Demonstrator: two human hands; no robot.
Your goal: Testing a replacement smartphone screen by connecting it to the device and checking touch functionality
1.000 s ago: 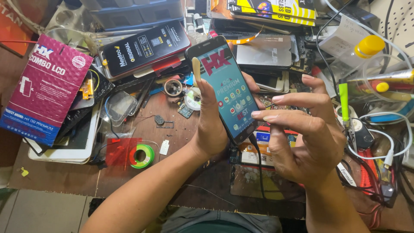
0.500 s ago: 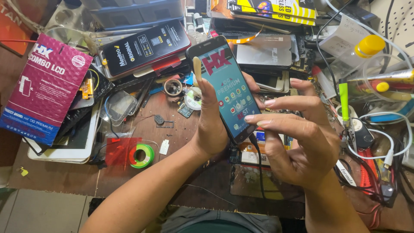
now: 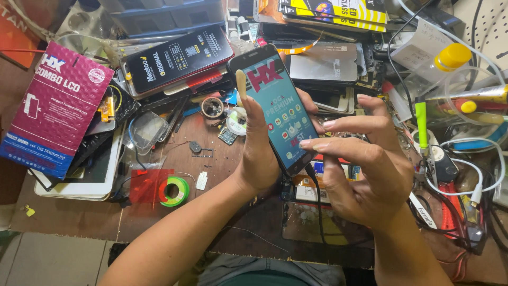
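One slim black smartphone with a lit teal screen (image 3: 280, 114), held tilted above the cluttered wooden workbench (image 3: 211, 159): the left hand (image 3: 259, 153) clamps its long edges, thumb straight up the near side and fingertips curled behind, while the right hand (image 3: 360, 169) hovers with fingers loosely spread, the forefinger tip touching the glass low on the screen. Judged light, rigid, smooth and slippery, with fragile glass; best gripped by the side edges. A dark cable (image 3: 316, 201) hangs from its lower end; a green tape roll (image 3: 174, 191) lies well apart.
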